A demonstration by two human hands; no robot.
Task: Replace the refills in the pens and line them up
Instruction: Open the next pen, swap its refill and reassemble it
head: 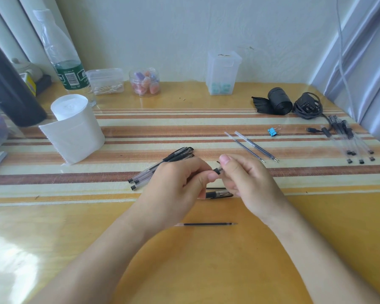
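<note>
You are working on 1 pen. Your left hand (175, 187) and right hand (248, 181) meet above the striped cloth runner (206, 128), both with fingers curled, pinching a clear pen with a black collar (217, 171) between them. Your fingers hide most of it, so I cannot tell whether its tip end is coming off or going back on.

A black-clipped pen part (219, 194) lies on the table just below your hands. A thin dark refill (206, 224) lies alone on the bare yellow table top (228, 270), nearer to you. 2 long spare refills (250, 148) lie side by side beyond your right hand, and 3 clear black-capped pens (160, 166) sit bunched just beside your left hand. More clear pens (349, 141) lie far right, blurred.

Next, I judge you need a steady left-hand hold while the right twists. Then feed 1 refill in straight and lay the pen parallel to the others.
</note>
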